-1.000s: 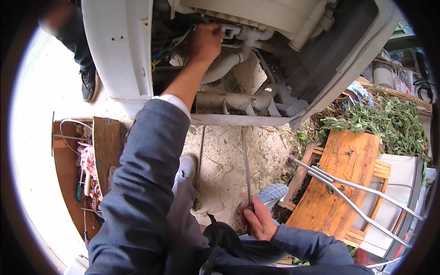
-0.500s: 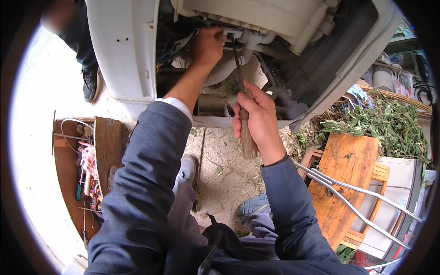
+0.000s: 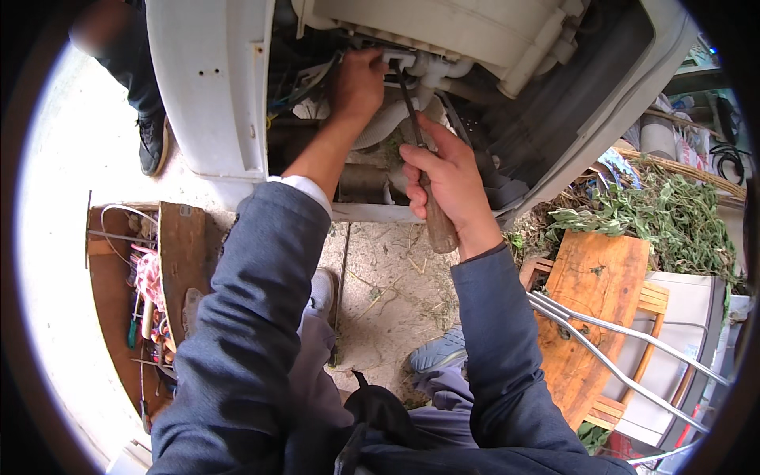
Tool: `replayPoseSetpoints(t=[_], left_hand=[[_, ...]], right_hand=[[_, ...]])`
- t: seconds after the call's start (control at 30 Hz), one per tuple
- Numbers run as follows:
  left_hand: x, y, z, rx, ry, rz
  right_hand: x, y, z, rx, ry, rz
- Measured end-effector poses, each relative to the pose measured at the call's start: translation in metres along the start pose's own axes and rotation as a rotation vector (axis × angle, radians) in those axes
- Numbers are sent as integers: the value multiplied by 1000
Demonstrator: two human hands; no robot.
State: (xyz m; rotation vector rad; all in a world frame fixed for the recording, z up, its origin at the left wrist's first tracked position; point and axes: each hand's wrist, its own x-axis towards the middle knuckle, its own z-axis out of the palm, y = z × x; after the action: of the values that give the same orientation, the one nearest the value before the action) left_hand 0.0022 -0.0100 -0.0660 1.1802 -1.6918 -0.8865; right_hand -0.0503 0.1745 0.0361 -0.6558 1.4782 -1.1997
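Note:
A long screwdriver (image 3: pixel 441 226) with a brownish, see-through handle is in my right hand (image 3: pixel 451 178), fingers wrapped round it and thumb along the handle's top. Its dark shaft slants up and left to a white plastic part (image 3: pixel 401 60) under the tub (image 3: pixel 443 32) of an open washing machine (image 3: pixel 207 95). At that part's left end my left hand (image 3: pixel 359 83) is closed on it; some fingertips are hidden. White pipe fittings (image 3: pixel 435 71) sit right of the tip. A ribbed grey hose (image 3: pixel 381 127) curves below.
An open wooden toolbox (image 3: pixel 180 261) with tools and a pink cloth stands at the left. On the right are a wooden stool (image 3: pixel 590 309), metal tubes (image 3: pixel 633 328) and a heap of leafy stalks (image 3: pixel 665 210). Another person's shoe (image 3: pixel 153 145) is beside the machine.
My right hand has moved slightly up with the screwdriver, and the handle's end has swung up and right. My left hand stays at the white plastic part.

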Motion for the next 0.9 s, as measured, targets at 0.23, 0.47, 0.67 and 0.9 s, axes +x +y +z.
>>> replayPoseSetpoints(t=[0.23,0.47,0.67,0.9], left_hand=[[-3,1,4,62,30,-62],[4,5,14,32,53,-140],[12,-3,20,46,61,-165],[17,-8,32,78,26,-14]], right_hand=[[2,6,-11,-132,-54,5],[9,5,-5,-168,-29,-5],[10,6,-4,-164,-42,-23],[8,10,0,-198,-7,-53]])
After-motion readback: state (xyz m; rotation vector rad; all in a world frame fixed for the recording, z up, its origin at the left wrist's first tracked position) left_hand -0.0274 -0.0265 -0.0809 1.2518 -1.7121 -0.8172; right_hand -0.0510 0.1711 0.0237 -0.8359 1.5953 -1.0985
